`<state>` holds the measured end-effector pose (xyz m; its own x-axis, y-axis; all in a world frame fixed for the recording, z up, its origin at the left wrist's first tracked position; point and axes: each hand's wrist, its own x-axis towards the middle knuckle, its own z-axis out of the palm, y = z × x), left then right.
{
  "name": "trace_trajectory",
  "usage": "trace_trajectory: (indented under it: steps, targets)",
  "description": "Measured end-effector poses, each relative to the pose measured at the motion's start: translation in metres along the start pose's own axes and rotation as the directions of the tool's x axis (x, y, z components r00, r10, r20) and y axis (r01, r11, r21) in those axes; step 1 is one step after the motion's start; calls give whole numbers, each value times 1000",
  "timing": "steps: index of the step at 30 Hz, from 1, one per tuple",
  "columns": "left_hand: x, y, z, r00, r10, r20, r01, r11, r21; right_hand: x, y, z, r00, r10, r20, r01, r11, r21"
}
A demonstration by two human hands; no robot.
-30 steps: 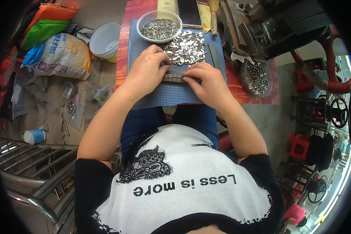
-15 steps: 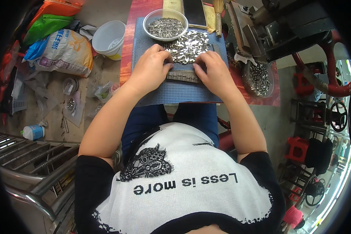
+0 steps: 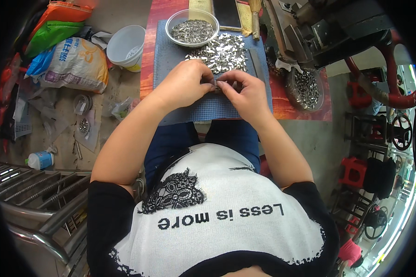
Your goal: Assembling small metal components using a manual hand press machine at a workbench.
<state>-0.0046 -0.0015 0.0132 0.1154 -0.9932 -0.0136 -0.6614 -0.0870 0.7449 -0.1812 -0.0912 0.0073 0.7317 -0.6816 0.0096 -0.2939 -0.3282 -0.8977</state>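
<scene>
My left hand (image 3: pixel 187 81) and my right hand (image 3: pixel 246 92) are close together over a blue textured mat (image 3: pixel 203 108), thumbs and forefingers pinched almost tip to tip. Only a little grey shows between the fingertips, and I cannot make out what they hold. Just beyond the fingers lies a loose pile of small shiny metal pieces (image 3: pixel 224 51). Behind the left hand stands a clear round bowl (image 3: pixel 168 37) with many thin metal pieces (image 3: pixel 192 31) in it. A flat dark metal bar (image 3: pixel 255 64) rests on the mat, to the right of the pile.
A dark press-like machine (image 3: pixel 305 41) stands at the right, with a clear tub of metal pieces (image 3: pixel 305 87) beside it. At the back are a dark flat panel (image 3: pixel 226 14) and a brush (image 3: pixel 255 18). A white bucket (image 3: pixel 126 44) and sacks (image 3: pixel 78 64) stand left.
My hands have come closer together, their fingertips now nearly meeting. The segmented grey metal strip that lay between them no longer shows on the mat.
</scene>
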Motion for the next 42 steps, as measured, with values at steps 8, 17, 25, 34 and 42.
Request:
trace_trajectory:
  steps: [8, 17, 25, 34, 42]
  targets:
    - [-23, 1, -5, 986, -112, -121, 96, 987, -129, 2, 18, -4, 929, -364, 63, 364, 877, -313]
    - [-36, -8, 16, 949, 78, -305, -66, 997, 49, 9, 5, -9, 976, -210, 56, 217, 942, -257]
    - [-33, -12, 24, 913, 64, -403, -42, 997, 62, 27, 13, -23, 969, -231, -84, 220, 967, -125]
    - [38, -23, -79, 937, 109, -331, 86, 847, 524, 18, 29, -40, 977, -105, -185, 100, 994, -36]
    - [85, -1, -59, 994, 113, -7, -64, 612, 788, 20, 24, -53, 979, -115, -169, 94, 988, -123]
